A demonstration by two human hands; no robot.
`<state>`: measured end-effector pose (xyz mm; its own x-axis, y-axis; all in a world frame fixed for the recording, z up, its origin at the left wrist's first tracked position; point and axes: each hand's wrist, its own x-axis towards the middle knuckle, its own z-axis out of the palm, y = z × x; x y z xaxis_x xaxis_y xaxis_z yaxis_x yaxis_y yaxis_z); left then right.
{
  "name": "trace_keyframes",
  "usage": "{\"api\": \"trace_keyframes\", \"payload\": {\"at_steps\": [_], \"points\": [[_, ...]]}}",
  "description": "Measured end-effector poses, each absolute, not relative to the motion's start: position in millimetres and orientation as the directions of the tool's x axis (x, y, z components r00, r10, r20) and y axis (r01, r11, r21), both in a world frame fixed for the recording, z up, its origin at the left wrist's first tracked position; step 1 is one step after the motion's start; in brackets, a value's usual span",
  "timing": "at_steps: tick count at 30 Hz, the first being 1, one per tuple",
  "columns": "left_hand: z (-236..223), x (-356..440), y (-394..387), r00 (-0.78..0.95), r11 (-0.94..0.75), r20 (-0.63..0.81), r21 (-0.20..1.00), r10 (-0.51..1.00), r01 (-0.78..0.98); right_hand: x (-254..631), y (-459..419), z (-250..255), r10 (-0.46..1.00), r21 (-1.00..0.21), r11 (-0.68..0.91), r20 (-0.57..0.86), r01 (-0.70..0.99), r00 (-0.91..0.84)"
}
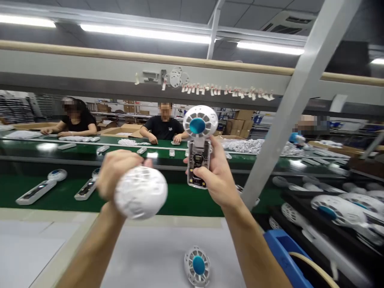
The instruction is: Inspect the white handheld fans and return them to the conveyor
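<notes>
Two handheld fans (37,192) lie on the left portion of the green conveyor belt (177,202), handles open to the circuit boards. Beyond the belt is a co-worker (78,125) in a black top. Above the belt's near edge, the left hand (115,172), motion-blurred, is curled around a white fan (141,194); only the round slotted head shows, its grip hidden. Beyond the belt, a second co-worker (164,129) wears a black T-shirt; its white chest print is too small to read. On the near side of the belt, a fan head (198,265) with teal hub rests on the white worktop (147,256). Above the belt, a teal-hubbed fan (199,145) stands upright in the right hand (220,176), thumb pressed against its transparent handle housing. Paper tags (212,90) hang above the belt; their red marks are illegible. Nearside right of the belt: a blue bin (282,248), then black trays (318,220) bearing fans.
</notes>
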<state>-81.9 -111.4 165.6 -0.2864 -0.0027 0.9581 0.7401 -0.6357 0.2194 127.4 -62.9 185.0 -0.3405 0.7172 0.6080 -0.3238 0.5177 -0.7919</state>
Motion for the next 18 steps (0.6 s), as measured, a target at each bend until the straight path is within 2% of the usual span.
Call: {"api": "trace_keyframes", "payload": {"at_steps": [2, 5, 8, 11, 14, 18], "points": [[157.4, -80.8, -93.8, -0.261, -0.621, 0.962, 0.253, 0.08, 0.742, 124.8, -58.0, 180.1, 0.68, -0.732, 0.631, 0.682, -0.259, -0.271], [139.1, -89.9, -71.3, -0.313, -0.569, 0.888, 0.458, 0.338, 0.683, 122.0, -53.3, 176.8, 0.668, -0.725, 0.644, 0.688, -0.243, -0.285], [115.4, -101.6, -49.7, -0.347, -0.454, 0.712, 0.674, 0.611, 0.583, 121.2, -53.9, 177.7, 0.679, -0.765, 0.563, 0.644, -0.313, -0.352], [87.6, -110.1, -27.7, -0.38, -0.239, 0.453, 0.837, 0.807, 0.492, 121.6, -58.5, 179.8, 0.693, -0.807, 0.471, 0.589, -0.357, -0.416], [59.5, -114.6, -10.2, -0.425, -0.017, 0.229, 0.894, 0.876, 0.448, 122.3, -63.7, 181.7, 0.702, -0.829, 0.394, 0.55, -0.397, -0.452], [31.1, -118.9, 0.5, -0.492, 0.16, 0.117, 0.86, 0.863, 0.485, 123.9, -67.6, 185.0, 0.705, -0.853, 0.29, 0.497, -0.434, -0.506]]}}
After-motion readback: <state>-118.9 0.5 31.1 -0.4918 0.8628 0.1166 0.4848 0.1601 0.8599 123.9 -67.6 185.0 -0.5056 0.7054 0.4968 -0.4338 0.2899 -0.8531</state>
